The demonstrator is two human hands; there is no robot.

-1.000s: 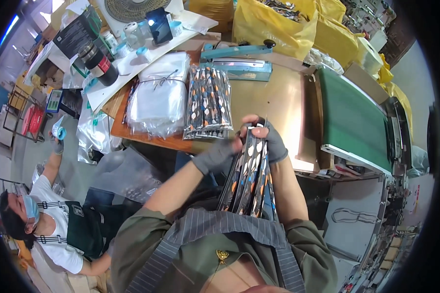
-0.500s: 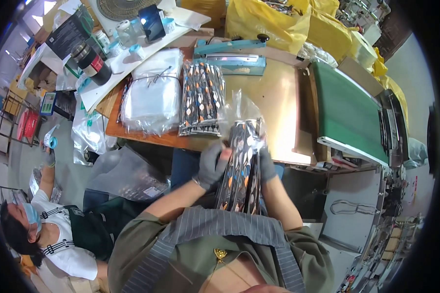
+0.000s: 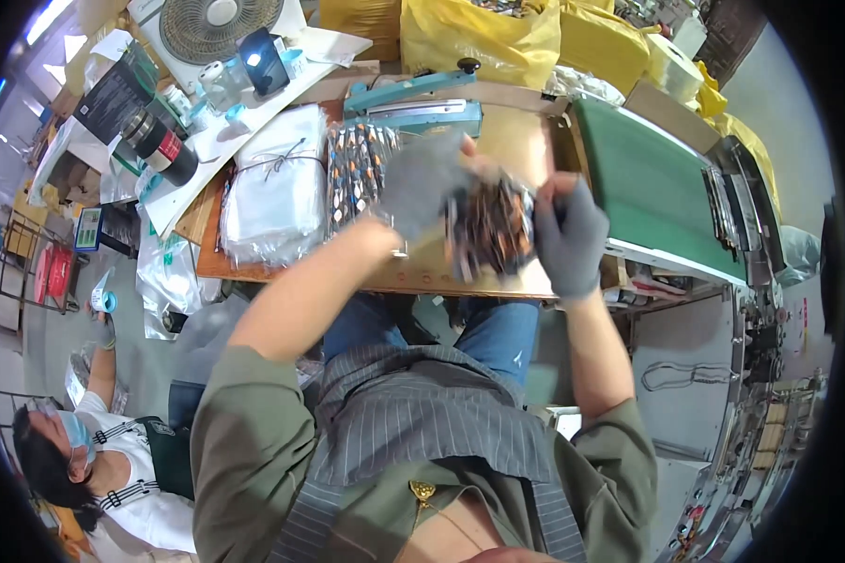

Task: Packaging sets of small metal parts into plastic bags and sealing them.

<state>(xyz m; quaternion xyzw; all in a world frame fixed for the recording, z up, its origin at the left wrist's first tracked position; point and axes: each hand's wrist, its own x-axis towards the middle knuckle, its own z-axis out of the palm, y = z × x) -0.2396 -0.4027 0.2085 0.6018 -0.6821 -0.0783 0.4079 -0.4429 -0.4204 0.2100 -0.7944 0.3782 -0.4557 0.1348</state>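
Observation:
A clear bag packed with dark strips patterned in orange, white and blue [image 3: 490, 230] is tipped up over the front of the table, blurred by motion. My left hand [image 3: 427, 178], in a grey glove with bare fingertips, reaches across its far left side. It is smeared, and its grip cannot be made out. My right hand [image 3: 573, 235], gloved alike, is closed at the bag's right edge, fingers curled in. Left of the bag lies a similar filled bag [image 3: 347, 174], partly covered by my left hand. Beside that is a tied stack of clear plastic bags [image 3: 274, 192].
A blue bag sealer [image 3: 422, 114] stands behind my hands. To the right is a green-topped board [image 3: 643, 188]. A shelf at left bears a black flask [image 3: 160, 145], a phone [image 3: 264, 61] and jars. A masked co-worker [image 3: 113, 450] sits at lower left.
The filled bag has gone from upright along my lap to tipped up over the table. Both hands moved forward, the left across the bag and the right outward. My view has shifted slightly.

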